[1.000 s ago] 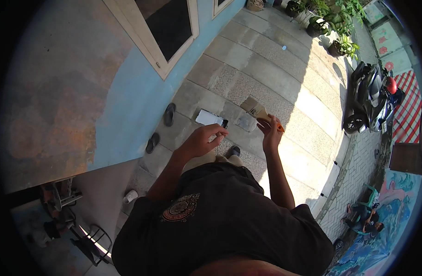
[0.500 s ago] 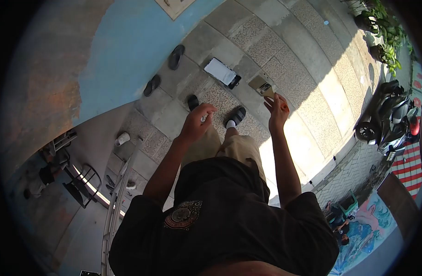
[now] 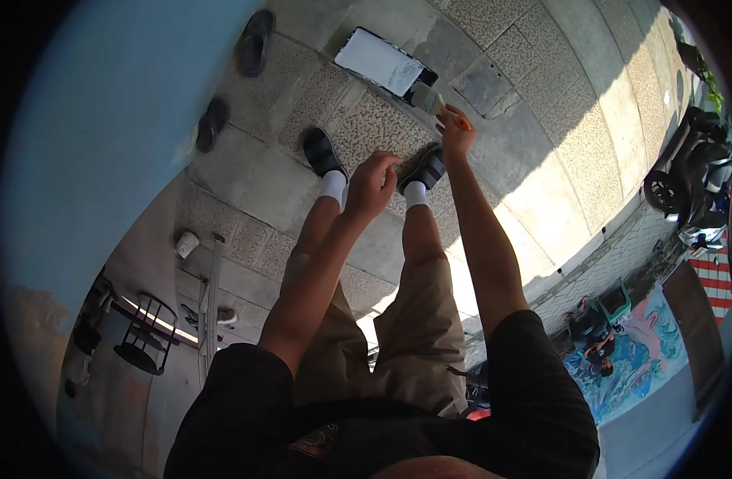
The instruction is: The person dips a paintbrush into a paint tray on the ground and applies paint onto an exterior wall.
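My right hand (image 3: pixel 458 137) is closed on a wide flat paintbrush (image 3: pixel 426 99), whose handle shows orange at my fingers. The brush head is at the near right corner of a dark tray (image 3: pixel 428 77) with a white inside, lying on the paving. Whether the bristles touch the tray is hard to tell. My left hand (image 3: pixel 374 188) hangs between my feet in view, fingers loosely bent, thumb apart from them, nothing visible in it. Dark sandals with white socks are on my feet.
To the left is a blue painted wall (image 3: pixel 142 96), with two loose dark sandals (image 3: pixel 255 44) along its base. A white cup-like container (image 3: pixel 187 243) and a metal rail (image 3: pixel 212 311) are lower left. A parked motorbike (image 3: pixel 693 172) stands right. A person (image 3: pixel 601 351) is at lower right.
I have bent forward and more of my legs shows. My right hand has brought the paintbrush over to the tray's corner. The left hand has moved right in view.
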The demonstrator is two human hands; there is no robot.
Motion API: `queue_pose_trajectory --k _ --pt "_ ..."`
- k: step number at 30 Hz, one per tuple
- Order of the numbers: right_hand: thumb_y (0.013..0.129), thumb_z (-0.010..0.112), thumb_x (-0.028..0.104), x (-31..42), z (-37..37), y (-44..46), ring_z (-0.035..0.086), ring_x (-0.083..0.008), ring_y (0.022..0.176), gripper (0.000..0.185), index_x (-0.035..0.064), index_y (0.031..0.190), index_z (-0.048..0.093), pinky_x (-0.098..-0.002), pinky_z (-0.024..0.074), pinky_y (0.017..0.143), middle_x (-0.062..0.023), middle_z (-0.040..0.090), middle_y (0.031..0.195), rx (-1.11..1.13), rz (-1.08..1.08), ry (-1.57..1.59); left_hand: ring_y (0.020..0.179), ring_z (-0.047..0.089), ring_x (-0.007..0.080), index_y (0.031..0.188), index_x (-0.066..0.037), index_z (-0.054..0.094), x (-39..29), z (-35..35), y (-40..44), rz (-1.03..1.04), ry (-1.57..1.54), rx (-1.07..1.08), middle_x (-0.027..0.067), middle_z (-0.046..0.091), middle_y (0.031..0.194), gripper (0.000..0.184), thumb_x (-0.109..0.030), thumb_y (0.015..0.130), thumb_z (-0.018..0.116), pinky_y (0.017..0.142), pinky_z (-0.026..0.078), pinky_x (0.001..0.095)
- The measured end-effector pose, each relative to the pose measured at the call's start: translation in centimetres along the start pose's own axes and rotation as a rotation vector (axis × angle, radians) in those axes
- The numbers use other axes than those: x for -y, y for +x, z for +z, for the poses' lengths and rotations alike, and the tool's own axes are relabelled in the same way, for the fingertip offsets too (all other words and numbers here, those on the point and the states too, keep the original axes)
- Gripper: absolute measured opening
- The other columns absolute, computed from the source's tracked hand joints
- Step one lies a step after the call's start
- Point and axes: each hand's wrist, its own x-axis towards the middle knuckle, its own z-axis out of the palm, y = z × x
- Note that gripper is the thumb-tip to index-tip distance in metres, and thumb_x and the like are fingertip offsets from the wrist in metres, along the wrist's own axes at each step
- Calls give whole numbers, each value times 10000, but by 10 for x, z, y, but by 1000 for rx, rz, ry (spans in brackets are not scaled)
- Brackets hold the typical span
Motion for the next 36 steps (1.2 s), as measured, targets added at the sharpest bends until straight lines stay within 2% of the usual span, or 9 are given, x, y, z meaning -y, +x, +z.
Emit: queue_pose_trajectory --k 2,7,12,17,25,27,29,32,36 --pt "936 761 115 -42 13 37 731 -209 956 266 13 1180 743 -333 605 796 -111 743 1057 -8 4 -15 974 683 392 1099 -1 642 27 8 -13 -109 -3 29 194 675 1056 216 49 890 617 813 549 439" --pt "930 768 95 -99 45 97 738 -243 982 270 2 1183 745 -367 626 843 -133 742 1094 -2 -10 -95 928 698 368 1091 -18 662 80 9 -33 -103 0 128 172 696 1020 220 41 881 629 792 558 424" --pt "928 780 106 -122 67 126 732 -244 1006 284 7 1192 745 -360 625 862 -136 740 1098 59 -18 -53 917 715 333 1085 -22 665 94 11 -26 -259 35 118 153 708 1010 221 31 871 650 786 566 406" --pt "931 786 126 -151 61 139 737 -247 1016 301 10 1206 742 -350 616 871 -136 741 1108 97 -16 -140 882 707 324 1078 -25 661 94 18 -32 -260 29 153 150 702 989 214 20 869 661 777 565 407" --pt "946 776 155 -147 48 139 746 -252 1027 303 5 1205 728 -372 615 873 -131 747 1108 48 58 -42 874 707 325 1076 -21 659 94 28 -29 -292 52 153 151 692 963 220 27 862 666 775 565 409" --pt "949 774 162 -146 49 140 747 -252 1026 302 5 1202 726 -373 615 873 -134 747 1105 31 55 -73 886 688 277 1117 -41 658 96 31 -30 -322 39 162 124 699 1030 199 -32 919 647 795 548 373" --pt "953 769 164 -145 49 143 749 -254 1022 286 3 1186 728 -376 615 878 -136 748 1105 19 100 47 888 688 278 1114 -40 658 94 35 -29 -321 32 155 124 700 1033 197 -31 918 647 796 549 373" --pt "952 770 167 -145 49 144 752 -259 1016 296 0 1193 723 -378 617 876 -143 748 1103 18 51 -90 889 688 281 1108 -38 660 92 36 -26 -319 34 154 125 702 1035 191 -29 917 644 798 550 374" --pt "954 767 166 -145 51 148 754 -265 1011 303 -4 1200 717 -385 618 874 -150 747 1102 12 36 14 891 689 285 1102 -33 663 90 39 -21 -323 28 151 127 705 1032 183 -32 921 638 802 550 378"
